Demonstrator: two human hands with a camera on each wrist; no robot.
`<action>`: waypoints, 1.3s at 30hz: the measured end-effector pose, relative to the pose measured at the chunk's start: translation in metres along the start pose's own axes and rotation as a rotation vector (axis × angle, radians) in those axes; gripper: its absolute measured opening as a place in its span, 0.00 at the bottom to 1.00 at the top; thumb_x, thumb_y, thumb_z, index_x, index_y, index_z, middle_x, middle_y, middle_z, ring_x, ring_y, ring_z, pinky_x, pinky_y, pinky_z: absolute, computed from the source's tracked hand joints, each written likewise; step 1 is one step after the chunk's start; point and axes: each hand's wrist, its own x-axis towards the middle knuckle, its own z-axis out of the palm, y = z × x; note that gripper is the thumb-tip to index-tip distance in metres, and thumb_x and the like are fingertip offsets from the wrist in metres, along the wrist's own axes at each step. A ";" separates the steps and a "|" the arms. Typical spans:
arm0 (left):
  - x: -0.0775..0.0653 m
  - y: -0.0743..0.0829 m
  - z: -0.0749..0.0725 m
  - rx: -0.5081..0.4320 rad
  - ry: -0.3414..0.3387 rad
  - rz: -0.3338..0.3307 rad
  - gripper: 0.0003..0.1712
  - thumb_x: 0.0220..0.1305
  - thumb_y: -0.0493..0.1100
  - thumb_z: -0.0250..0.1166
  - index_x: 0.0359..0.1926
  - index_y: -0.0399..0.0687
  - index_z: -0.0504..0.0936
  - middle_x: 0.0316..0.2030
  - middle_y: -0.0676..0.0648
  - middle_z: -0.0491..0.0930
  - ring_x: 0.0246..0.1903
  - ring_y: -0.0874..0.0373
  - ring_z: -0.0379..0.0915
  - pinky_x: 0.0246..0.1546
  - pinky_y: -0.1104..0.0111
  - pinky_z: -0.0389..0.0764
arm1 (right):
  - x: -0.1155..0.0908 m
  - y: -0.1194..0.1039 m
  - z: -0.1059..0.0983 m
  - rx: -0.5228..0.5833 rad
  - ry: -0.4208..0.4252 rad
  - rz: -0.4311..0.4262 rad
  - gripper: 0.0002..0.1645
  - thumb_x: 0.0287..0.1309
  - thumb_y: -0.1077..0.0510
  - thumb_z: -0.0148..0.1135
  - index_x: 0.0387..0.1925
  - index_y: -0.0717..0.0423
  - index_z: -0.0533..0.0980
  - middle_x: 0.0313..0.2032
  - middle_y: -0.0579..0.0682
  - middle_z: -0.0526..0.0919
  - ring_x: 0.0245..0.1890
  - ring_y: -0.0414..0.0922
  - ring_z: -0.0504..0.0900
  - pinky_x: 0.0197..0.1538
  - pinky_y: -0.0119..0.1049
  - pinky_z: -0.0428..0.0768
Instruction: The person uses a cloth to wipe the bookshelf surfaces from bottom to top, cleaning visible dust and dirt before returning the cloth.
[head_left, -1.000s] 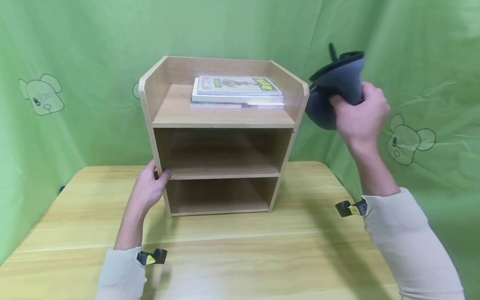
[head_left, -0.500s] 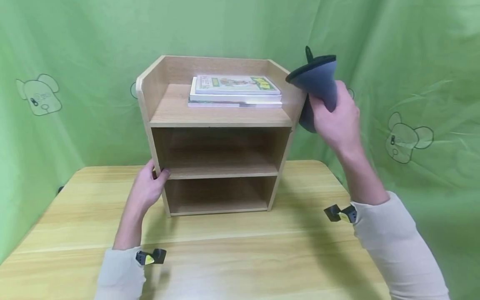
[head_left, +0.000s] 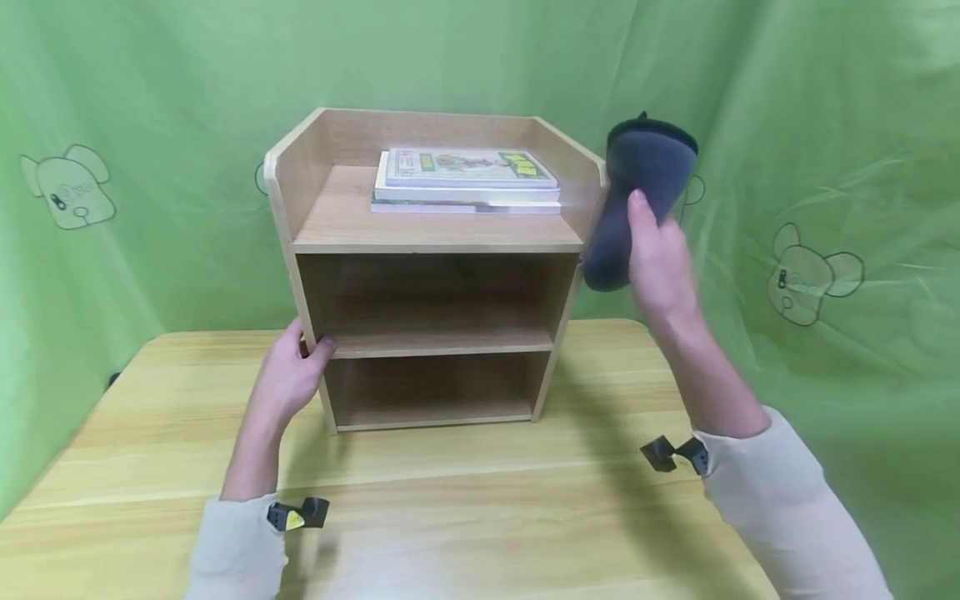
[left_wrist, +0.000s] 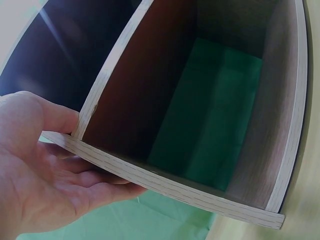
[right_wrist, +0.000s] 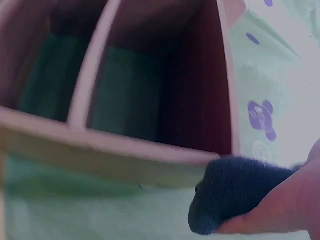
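Between my right thumb and fingers I grip a dark grey-blue soft fabric item [head_left: 651, 162], held up beside the shelf's upper right side. Its top flares to a black rim, its middle narrows, and its lower end is rounded; its kind I cannot tell. My right hand [head_left: 663, 271] holds it by the narrow middle. In the right wrist view, the rounded end [right_wrist: 235, 192] overlaps the shelf's edge. My left hand [head_left: 288, 375] grips the left side panel of a small wooden shelf [head_left: 438, 247]. The thumb lies at the middle board's front edge, the other fingers outside the panel.
Several thin books [head_left: 465, 179] lie stacked on the shelf's top, inside its raised sides. Two compartments sit below. The shelf stands on a pale wooden table [head_left: 450, 517]. A green curtain [head_left: 825, 167] with bear drawings hangs behind and at both sides.
My right hand has moved left and lower, closer to the shelf, and the fabric item has turned more upright. My left hand keeps its grip on the panel.
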 end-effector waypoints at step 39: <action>0.001 0.003 -0.002 -0.035 -0.020 -0.019 0.30 0.76 0.45 0.53 0.74 0.42 0.63 0.70 0.28 0.66 0.69 0.32 0.65 0.65 0.39 0.69 | -0.050 0.203 0.053 -0.123 -0.188 0.428 0.38 0.78 0.42 0.24 0.78 0.56 0.56 0.80 0.55 0.51 0.80 0.56 0.48 0.80 0.49 0.45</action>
